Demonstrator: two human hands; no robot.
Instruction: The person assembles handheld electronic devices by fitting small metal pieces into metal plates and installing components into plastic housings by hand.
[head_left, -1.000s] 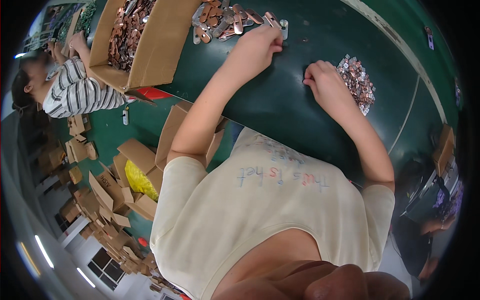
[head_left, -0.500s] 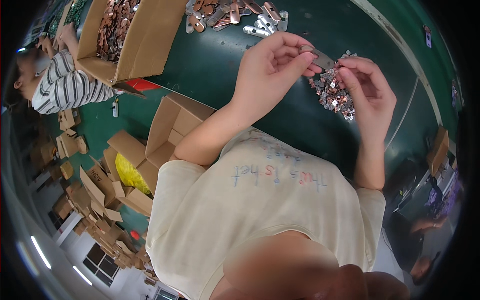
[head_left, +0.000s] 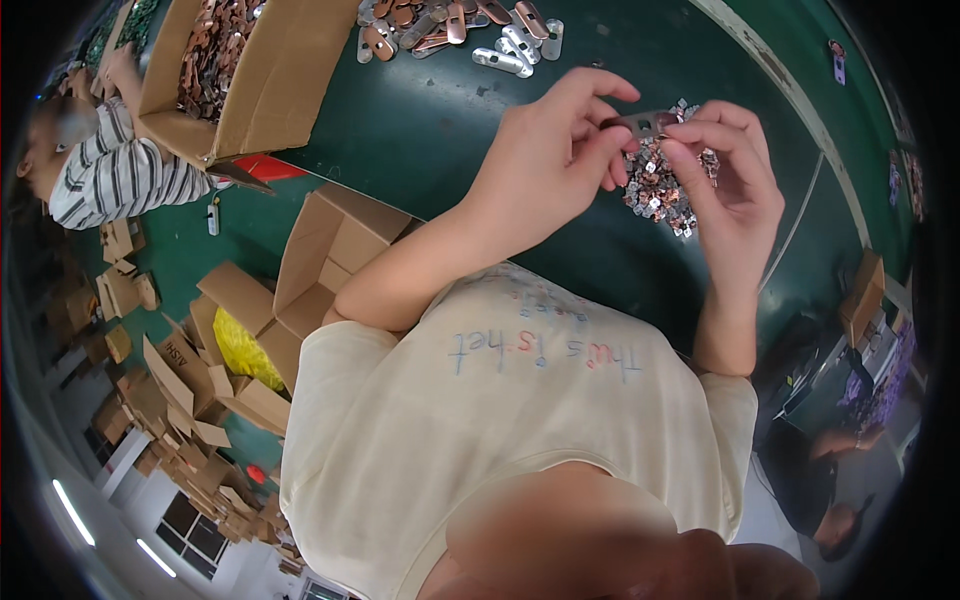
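A small workshop or factory assembly floor. Long dark green desk (head_left: 440, 130) strewn with flat metal plates (head_left: 450, 30) and a heap of tiny copper-coloured parts (head_left: 660, 190). Open cardboard box (head_left: 250, 80) full of copper pieces on the desk. Many empty folded cartons (head_left: 170, 370) piled on the floor. Another worker in a striped shirt (head_left: 120, 175) seated at the far left.
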